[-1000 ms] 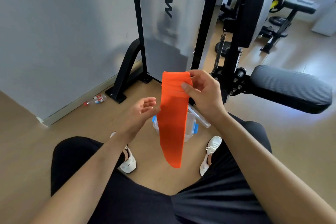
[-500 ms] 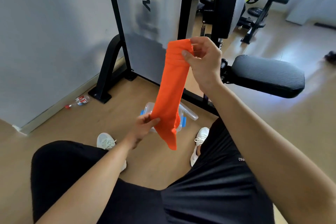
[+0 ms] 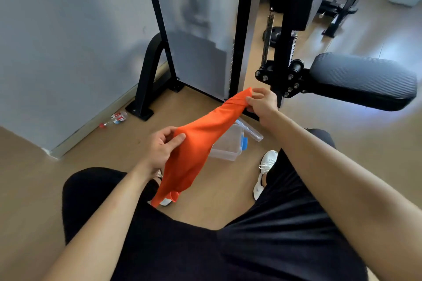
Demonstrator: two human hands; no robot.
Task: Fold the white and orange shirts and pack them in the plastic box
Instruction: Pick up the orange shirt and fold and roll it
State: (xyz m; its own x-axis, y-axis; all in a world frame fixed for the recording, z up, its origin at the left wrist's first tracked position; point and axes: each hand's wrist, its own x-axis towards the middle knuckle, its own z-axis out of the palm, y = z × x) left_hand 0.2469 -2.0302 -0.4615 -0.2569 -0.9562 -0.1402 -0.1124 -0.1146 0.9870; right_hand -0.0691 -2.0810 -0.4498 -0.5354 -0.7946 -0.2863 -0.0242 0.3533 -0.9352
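Observation:
The orange shirt (image 3: 201, 137), folded into a long narrow strip, is stretched slantwise between both hands above my knees. My right hand (image 3: 260, 104) pinches its far upper end. My left hand (image 3: 162, 148) grips it near the middle, and the loose tail hangs down toward my left shoe. The clear plastic box (image 3: 228, 146) with a blue clip stands open on the wooden floor under the shirt, between my feet. Its clear lid (image 3: 250, 130) lies behind it. No white shirt is in view.
I sit with black shorts (image 3: 228, 246) and white shoes (image 3: 265, 171). A black gym machine frame (image 3: 150, 70) and its padded arm (image 3: 363, 82) stand close ahead and to the right. A small bottle (image 3: 116, 118) lies by the grey wall at left.
My right hand has lowered the shirt's top end from upright to a slant. My left hand, open a second ago, now grips the shirt's middle and has pulled it leftward.

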